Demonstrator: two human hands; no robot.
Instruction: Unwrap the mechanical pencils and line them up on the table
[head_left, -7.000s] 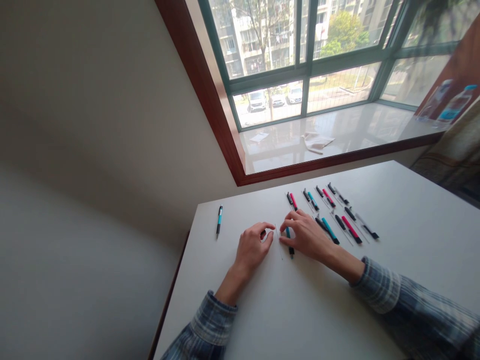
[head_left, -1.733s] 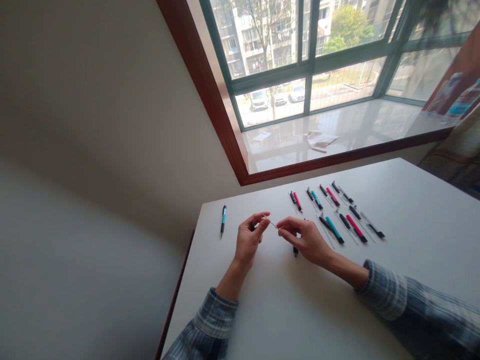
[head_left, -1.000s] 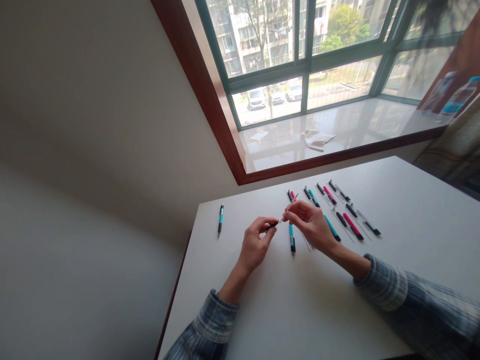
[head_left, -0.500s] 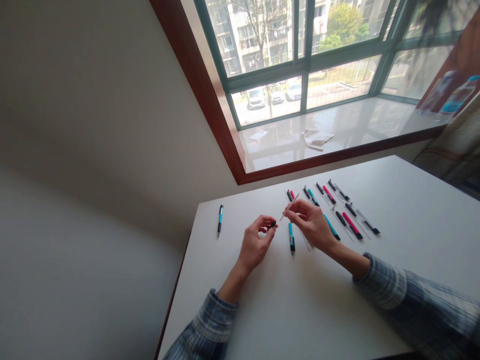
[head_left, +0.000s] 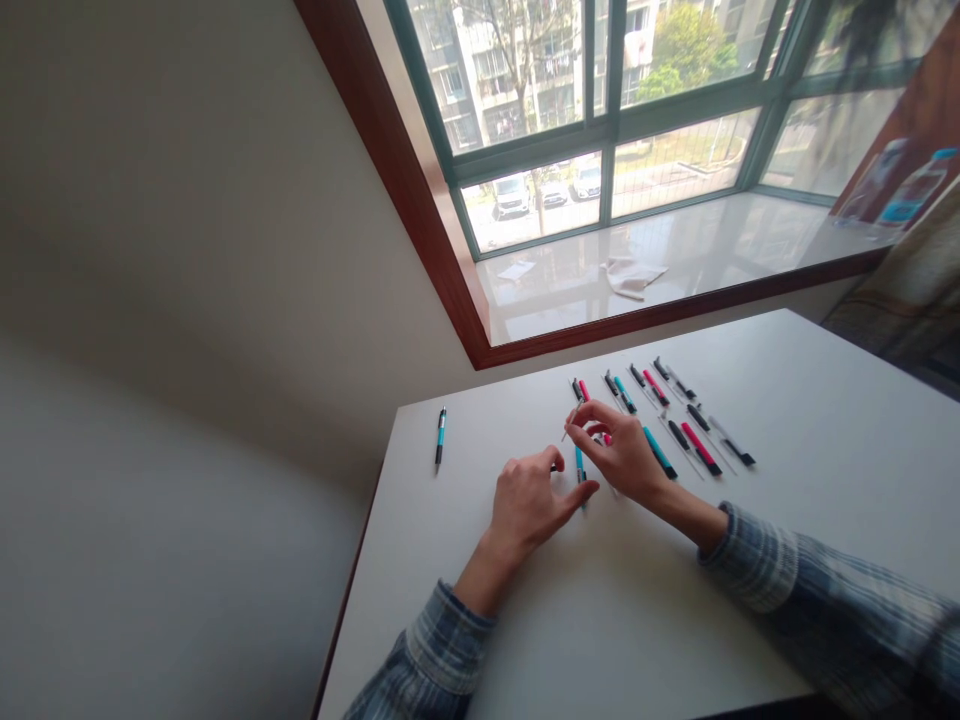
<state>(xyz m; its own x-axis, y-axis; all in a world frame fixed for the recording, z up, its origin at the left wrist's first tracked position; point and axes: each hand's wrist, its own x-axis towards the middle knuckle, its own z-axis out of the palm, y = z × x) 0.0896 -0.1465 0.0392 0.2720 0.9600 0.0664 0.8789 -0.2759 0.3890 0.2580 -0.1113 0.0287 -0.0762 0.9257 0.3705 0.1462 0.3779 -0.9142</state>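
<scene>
My right hand [head_left: 624,452] pinches a thin pen refill [head_left: 572,422] above the table, the refill slanting down to the left. My left hand [head_left: 529,500] reaches over a blue pen barrel [head_left: 579,462] lying on the table, its thumb stretched out across the barrel's lower part and its index finger bent on the other side. A small black pen part [head_left: 556,466] shows at the curled fingers of that hand, mostly hidden. Whether the fingers touch the barrel, I cannot tell.
A whole blue and black pen [head_left: 440,440] lies at the table's left. To the right lie several separated pen parts, among them a pink barrel [head_left: 701,448] and a blue barrel [head_left: 660,453]. Behind the white table [head_left: 675,600] is a windowsill with a cloth [head_left: 631,277].
My left hand has moved right and down over the blue barrel, and its thumb has opened away from the fingers. My right hand keeps the refill and has barely moved.
</scene>
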